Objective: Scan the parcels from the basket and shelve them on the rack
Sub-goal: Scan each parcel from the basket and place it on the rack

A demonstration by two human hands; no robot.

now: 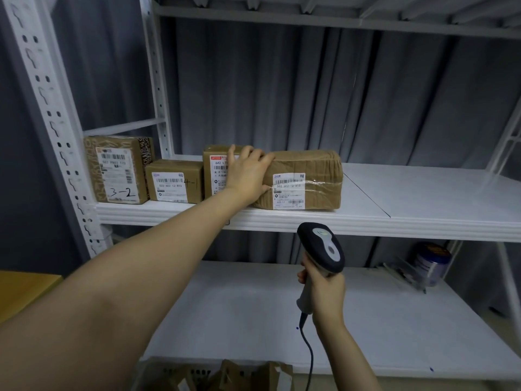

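Note:
A brown taped parcel (306, 176) with a white barcode label lies on the white rack shelf (408, 210). My left hand (248, 172) grips its left end, fingers over the top and thumb at the front. Left of it stand three more parcels: one half hidden behind my hand (215, 170), a small one marked 4-1 (174, 180), and a patterned one marked 3-2 (118, 169). Below the shelf edge, my right hand (324, 292) holds a corded black and grey barcode scanner (322, 248) by its handle. The basket (214, 375) with several brown parcels shows at the bottom edge.
The upper shelf is bare to the right of the parcels. On the lower shelf (282, 320) a round tin (431, 263) stands at the back right. White perforated rack posts (48, 108) rise at the left, grey curtains hang behind, and a yellow surface (22, 292) lies at the left.

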